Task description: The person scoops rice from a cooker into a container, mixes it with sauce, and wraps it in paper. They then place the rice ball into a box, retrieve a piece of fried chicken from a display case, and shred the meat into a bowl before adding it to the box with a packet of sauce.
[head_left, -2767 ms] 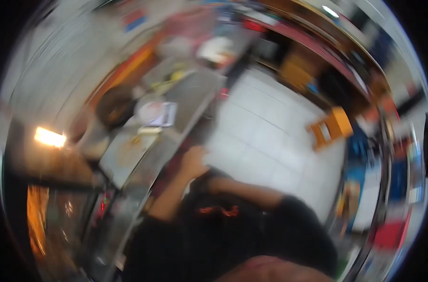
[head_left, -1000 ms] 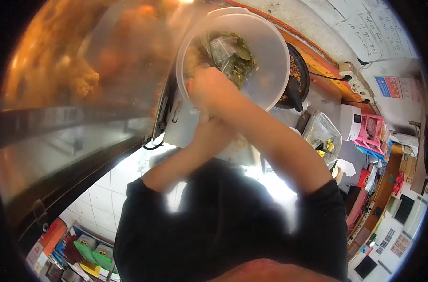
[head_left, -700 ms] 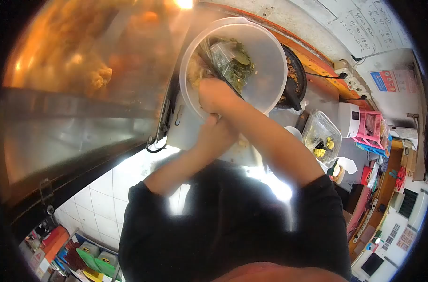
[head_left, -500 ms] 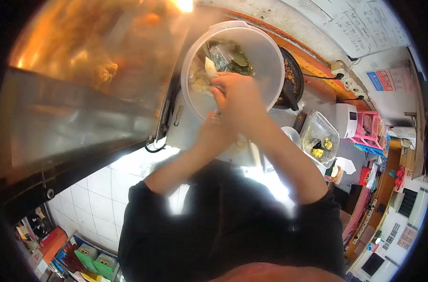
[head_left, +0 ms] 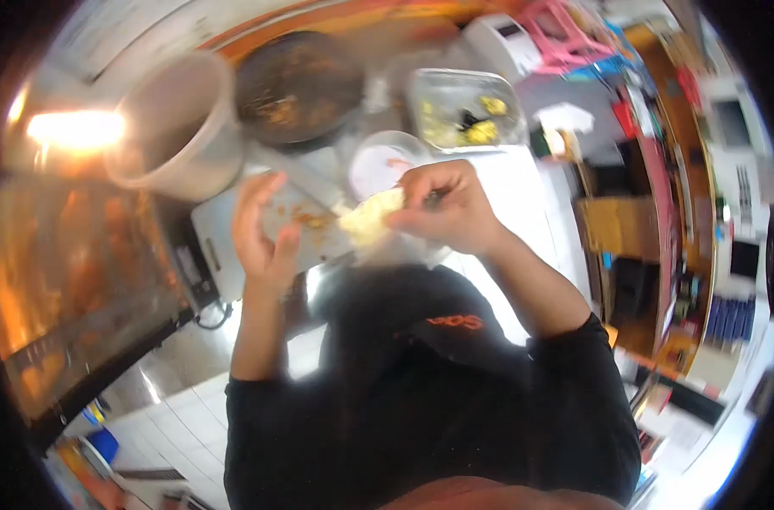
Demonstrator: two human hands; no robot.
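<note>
My right hand (head_left: 451,208) pinches a pale yellow piece of food (head_left: 372,214), blurred and ragged at its edge, in front of my body. To its left, my left hand (head_left: 265,234) is raised with fingers apart and nothing in it. Beneath lies a light cutting board (head_left: 225,234) with brown scraps (head_left: 309,219) on it. A long, pale flat object, perhaps a knife blade (head_left: 300,177), lies across the board, smeared by motion. Just behind the food piece is a round white tub (head_left: 383,166) with something reddish inside.
A tall translucent bucket (head_left: 225,127) stands behind the board at left. Beside it sits a dark pan (head_left: 302,89) with brown bits. A clear container (head_left: 468,140) holding yellow pieces is farther right. A glowing glass-fronted cabinet (head_left: 81,263) borders the left side.
My hands have come out of the bucket and moved apart over the board. The right hand carries the pale piece, and the left has opened. The view has turned right.
</note>
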